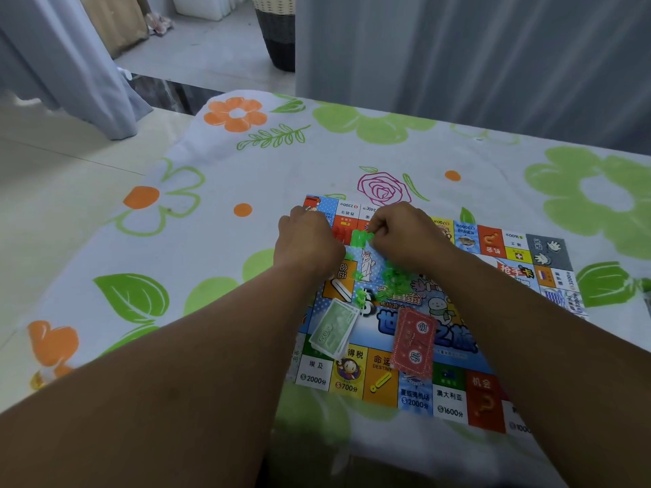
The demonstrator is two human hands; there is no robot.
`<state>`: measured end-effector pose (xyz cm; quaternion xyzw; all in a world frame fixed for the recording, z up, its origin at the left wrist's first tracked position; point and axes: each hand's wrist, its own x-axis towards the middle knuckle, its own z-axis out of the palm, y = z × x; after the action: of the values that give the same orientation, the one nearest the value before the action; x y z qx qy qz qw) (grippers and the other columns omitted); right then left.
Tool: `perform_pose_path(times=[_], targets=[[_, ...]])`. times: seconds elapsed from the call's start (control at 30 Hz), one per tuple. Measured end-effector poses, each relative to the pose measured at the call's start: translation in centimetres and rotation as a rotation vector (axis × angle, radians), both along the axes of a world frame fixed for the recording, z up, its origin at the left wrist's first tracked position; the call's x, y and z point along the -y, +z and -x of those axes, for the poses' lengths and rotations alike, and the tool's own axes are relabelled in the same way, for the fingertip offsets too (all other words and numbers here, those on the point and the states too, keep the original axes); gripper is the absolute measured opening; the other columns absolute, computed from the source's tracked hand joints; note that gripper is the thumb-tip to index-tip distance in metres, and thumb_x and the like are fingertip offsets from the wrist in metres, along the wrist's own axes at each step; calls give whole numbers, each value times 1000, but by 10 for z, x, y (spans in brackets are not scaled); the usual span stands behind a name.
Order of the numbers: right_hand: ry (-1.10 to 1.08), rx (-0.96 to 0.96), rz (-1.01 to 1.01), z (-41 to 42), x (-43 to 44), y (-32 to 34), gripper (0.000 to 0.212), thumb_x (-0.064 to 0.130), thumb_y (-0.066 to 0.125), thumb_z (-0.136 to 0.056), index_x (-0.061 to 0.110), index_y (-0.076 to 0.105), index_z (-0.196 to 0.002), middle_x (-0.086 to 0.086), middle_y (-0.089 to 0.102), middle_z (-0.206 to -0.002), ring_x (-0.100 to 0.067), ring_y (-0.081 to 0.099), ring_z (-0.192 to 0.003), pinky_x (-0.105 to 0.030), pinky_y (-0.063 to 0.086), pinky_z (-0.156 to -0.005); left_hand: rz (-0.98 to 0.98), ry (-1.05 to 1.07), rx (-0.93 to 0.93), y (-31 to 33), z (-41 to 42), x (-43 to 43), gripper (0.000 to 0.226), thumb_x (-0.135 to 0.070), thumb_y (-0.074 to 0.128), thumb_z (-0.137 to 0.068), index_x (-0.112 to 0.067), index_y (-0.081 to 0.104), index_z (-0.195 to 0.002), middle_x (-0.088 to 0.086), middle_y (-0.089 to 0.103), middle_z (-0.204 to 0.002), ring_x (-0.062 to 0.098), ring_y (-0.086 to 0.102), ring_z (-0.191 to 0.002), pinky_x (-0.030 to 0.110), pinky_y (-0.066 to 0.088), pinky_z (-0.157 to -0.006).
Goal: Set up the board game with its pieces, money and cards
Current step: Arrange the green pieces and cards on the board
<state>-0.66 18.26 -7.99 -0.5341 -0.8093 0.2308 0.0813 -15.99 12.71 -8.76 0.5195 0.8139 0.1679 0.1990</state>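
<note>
A colourful game board (454,399) lies flat on a flowered cloth. Both my hands meet over its far left part. My right hand (405,234) and my left hand (306,241) pinch a strip of green plastic pieces (361,237) between them. More loose green pieces (391,280) lie scattered on the board just below the hands. Near the board's left side sits a stack of green paper money (334,331). A red stack of cards (412,341) lies to its right, near the board's middle.
The flowered tablecloth (218,191) covers the table, whose left edge drops to a pale tiled floor (53,177). Grey curtains (458,54) hang behind the table. A woven basket (276,29) stands on the floor at the back.
</note>
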Motion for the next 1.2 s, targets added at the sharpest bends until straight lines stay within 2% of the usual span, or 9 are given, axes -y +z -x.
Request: perform_pose_path(times=[0.13, 0.37, 0.47, 0.57, 0.63, 0.8, 1.0, 1.13, 1.2], targets=[[11, -8, 5, -1, 1, 2, 14, 7, 63, -87, 10, 70, -99, -9, 67, -104, -27, 62, -93, -39, 54, -82, 5, 1, -1, 0, 0, 0, 39, -18, 65, -86, -14, 62, -125, 10, 47, -126, 29, 42, -122, 39, 46, -92], [13, -31, 23, -18, -4, 15, 23, 0, 54, -88, 11, 72, -97, -6, 69, -104, -25, 64, -97, -41, 55, -88, 4, 2, 5, 1, 0, -1, 38, -16, 63, -87, -12, 63, -124, 10, 48, -126, 29, 43, -122, 37, 44, -90], [51, -62, 120, -28, -3, 23, 21, -2, 58, -88, 12, 74, -90, 0, 69, -93, -20, 66, -88, -37, 56, -80, 9, -2, -3, 1, 0, -1, 38, -17, 63, -87, -12, 63, -125, 10, 48, -126, 30, 43, -121, 37, 44, -88], [134, -26, 203, -31, 2, 25, 16, 2, 65, -86, 13, 75, -94, 7, 66, -83, -10, 63, -74, -30, 50, -68, 21, 5, -8, 2, -1, -1, 39, -17, 64, -87, -11, 62, -126, 10, 48, -126, 30, 43, -121, 37, 45, -87], [160, 27, 201, -31, 3, 23, 18, 5, 66, -86, 16, 74, -98, 4, 66, -87, -10, 61, -73, -26, 47, -64, 23, 11, -8, 2, -2, -1, 40, -18, 64, -88, -11, 61, -127, 10, 48, -127, 29, 43, -121, 38, 46, -87], [142, 77, 113, -33, 0, 21, 17, 6, 62, -89, 14, 71, -101, -3, 64, -100, -18, 59, -84, -28, 43, -71, 19, 6, -15, 1, -3, -2, 39, -18, 63, -88, -12, 61, -127, 10, 48, -126, 29, 43, -121, 36, 44, -86], [173, 135, 128, -33, 1, 18, 13, 5, 70, -87, 16, 73, -96, 9, 60, -78, -12, 59, -77, -29, 46, -71, 16, 11, -11, 0, -3, -3, 40, -18, 64, -87, -13, 61, -127, 10, 48, -125, 29, 43, -121, 37, 45, -87], [153, 97, 125, -32, -1, 17, 5, 8, 72, -88, 12, 72, -89, 5, 65, -79, -16, 63, -78, -29, 49, -68, 10, 11, -10, 0, -2, -2, 40, -18, 64, -87, -13, 61, -127, 10, 48, -125, 29, 43, -121, 36, 43, -86], [80, -19, 127, -32, -4, 17, 5, 8, 74, -87, 13, 73, -86, 4, 65, -77, -15, 62, -76, -27, 48, -66, 10, 6, -10, -1, -2, -2, 39, -18, 63, -87, -13, 61, -126, 10, 48, -125, 29, 43, -120, 35, 42, -86]])
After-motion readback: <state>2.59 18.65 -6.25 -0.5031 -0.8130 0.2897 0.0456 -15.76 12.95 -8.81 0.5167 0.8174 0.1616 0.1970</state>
